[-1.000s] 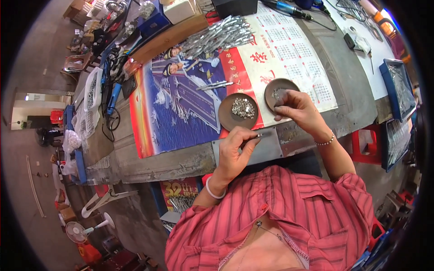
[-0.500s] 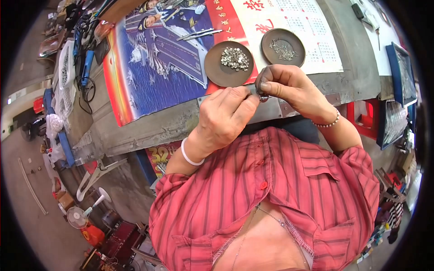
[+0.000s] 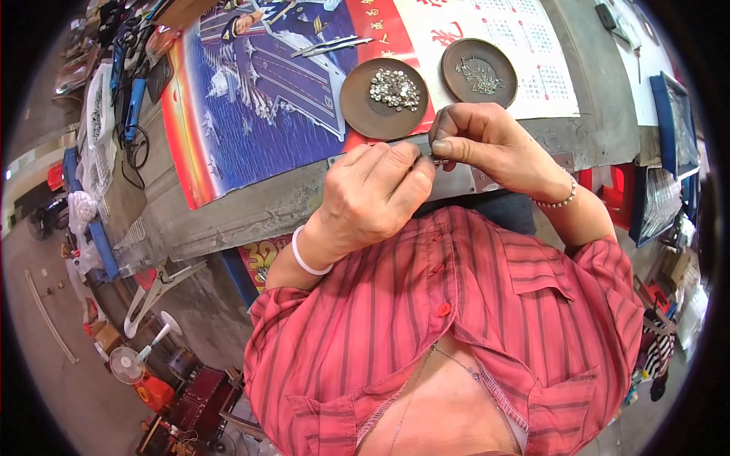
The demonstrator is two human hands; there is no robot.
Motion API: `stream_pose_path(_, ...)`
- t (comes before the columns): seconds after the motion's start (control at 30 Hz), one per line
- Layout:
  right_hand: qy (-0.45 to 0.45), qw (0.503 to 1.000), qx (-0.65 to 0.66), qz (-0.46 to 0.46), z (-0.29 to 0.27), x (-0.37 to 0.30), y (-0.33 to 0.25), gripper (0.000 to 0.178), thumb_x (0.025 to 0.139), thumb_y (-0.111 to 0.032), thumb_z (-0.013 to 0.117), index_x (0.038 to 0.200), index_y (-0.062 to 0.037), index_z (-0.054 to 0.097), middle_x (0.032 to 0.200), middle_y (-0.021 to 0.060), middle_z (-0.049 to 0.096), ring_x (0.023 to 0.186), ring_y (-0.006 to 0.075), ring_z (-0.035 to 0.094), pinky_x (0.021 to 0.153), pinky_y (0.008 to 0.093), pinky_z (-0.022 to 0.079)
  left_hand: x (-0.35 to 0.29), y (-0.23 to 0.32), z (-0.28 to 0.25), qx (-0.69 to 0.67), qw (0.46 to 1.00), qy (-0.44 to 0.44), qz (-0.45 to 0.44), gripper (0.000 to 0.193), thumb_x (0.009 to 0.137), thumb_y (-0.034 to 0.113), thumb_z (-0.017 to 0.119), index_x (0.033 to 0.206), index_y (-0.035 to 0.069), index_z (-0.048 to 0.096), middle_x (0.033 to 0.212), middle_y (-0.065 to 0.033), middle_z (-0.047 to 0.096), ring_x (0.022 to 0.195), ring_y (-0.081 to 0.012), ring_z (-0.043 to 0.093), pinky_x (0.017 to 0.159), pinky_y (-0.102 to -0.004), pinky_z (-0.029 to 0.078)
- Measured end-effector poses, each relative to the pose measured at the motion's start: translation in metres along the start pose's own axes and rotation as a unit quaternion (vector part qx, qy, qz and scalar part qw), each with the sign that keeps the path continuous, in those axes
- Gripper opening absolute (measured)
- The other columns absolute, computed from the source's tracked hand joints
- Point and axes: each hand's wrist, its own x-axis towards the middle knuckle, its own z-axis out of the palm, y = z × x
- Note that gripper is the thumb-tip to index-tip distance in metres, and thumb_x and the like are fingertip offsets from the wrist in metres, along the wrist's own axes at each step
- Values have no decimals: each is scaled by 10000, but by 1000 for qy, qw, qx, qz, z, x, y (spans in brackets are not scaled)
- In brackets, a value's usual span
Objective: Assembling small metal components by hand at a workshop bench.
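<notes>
My left hand (image 3: 376, 194) and my right hand (image 3: 494, 148) meet at the table's near edge, fingers closed and tips together. Between the fingertips shows a small shiny metal piece (image 3: 440, 161), mostly covered, so its kind cannot be made out. Just beyond my left hand sits a round brown dish (image 3: 357, 114) with a heap of small shiny round metal bits (image 3: 395, 90). Past my right hand is a second brown dish (image 3: 506, 90) holding thin pin-like metal pieces (image 3: 480, 77). A pair of metal tweezers (image 3: 332, 46) lies on the poster, beyond the left dish.
A printed calendar poster (image 3: 251, 144) covers much of the worn grey table (image 3: 251, 220). At the left lie blue-handled tools (image 3: 135, 106) with a cable and a white tray of small parts (image 3: 97, 106). Blue trays (image 3: 673, 125) and a red stool (image 3: 622, 199) stand at the right.
My view has shifted slightly, so the dishes and poster sit a little higher. Both hands stay together, with the small metal piece turned a little between the fingertips.
</notes>
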Motion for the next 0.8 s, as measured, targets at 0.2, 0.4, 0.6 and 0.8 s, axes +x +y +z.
stream_pose_path(0.2, -30, 999, -33, 0, -1, 2, -9, 238, 913, -195, 626, 814, 13, 567, 716, 16, 567, 683, 73, 530, 627, 244, 454, -4, -2, -3, -5, 1000, 3, 1, 192, 695, 82, 646, 872, 27, 596, 833, -92, 578, 612, -180, 577, 514, -287, 446)
stream_pose_path(0.4, -48, 997, -65, 7, 4, 6, -16, 263, 911, -221, 632, 817, 18, 572, 726, 16, 570, 678, 76, 542, 617, 237, 451, -9, -1, -3, -47, 999, 24, -12, 226, 696, 69, 635, 907, -6, 598, 833, -111, 568, 614, -198, 577, 533, -311, 482)
stream_pose_path(0.6, -67, 997, 22, 44, 4, 14, -12, 284, 919, -251, 624, 813, 9, 579, 732, 13, 573, 681, 69, 550, 609, 228, 445, -12, -2, -6, -40, 999, 35, -11, 212, 702, 57, 627, 898, -15, 593, 828, -115, 564, 607, -199, 574, 521, -305, 477)
stream_pose_path(0.8, -55, 997, -27, 43, 11, 16, -13, 288, 916, -254, 629, 809, 9, 579, 725, 12, 571, 675, 70, 547, 602, 224, 442, -17, -4, -8, -27, 999, 43, -5, 203, 695, 60, 631, 880, -13, 592, 822, -117, 567, 597, -194, 572, 510, -302, 471)
